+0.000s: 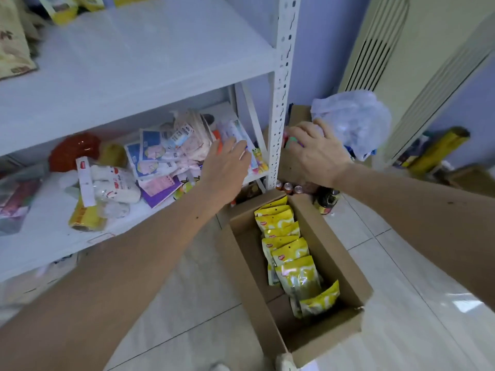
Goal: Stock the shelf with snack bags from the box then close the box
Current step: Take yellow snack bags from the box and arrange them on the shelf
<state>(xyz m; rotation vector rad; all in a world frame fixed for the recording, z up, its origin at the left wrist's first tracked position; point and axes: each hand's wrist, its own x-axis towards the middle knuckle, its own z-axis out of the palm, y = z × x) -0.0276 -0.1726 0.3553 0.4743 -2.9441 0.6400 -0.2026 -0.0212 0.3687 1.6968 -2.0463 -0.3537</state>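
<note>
An open cardboard box (337,253) stands on the floor below me, with several yellow snack bags (290,253) upright in a row inside. The white metal shelf (128,57) is at the left. My left hand (227,164) reaches onto the lower shelf board, its straight fingers touching a leaning stack of pastel packets (233,129) at the shelf's right end. My right hand (318,151) is past the shelf post (281,84), fingers spread over a small green and pink item (290,142) beside a clear plastic bag (356,121). Neither hand holds a yellow bag.
The lower shelf holds mixed goods: white plush packs (115,186), blue-edged packets (152,153), a red item (72,151). Yellow bags (64,9) sit at the back of the upper shelf. Drink cans (288,187) and a dark bottle (328,200) stand behind the box. A radiator (375,46) lines the wall.
</note>
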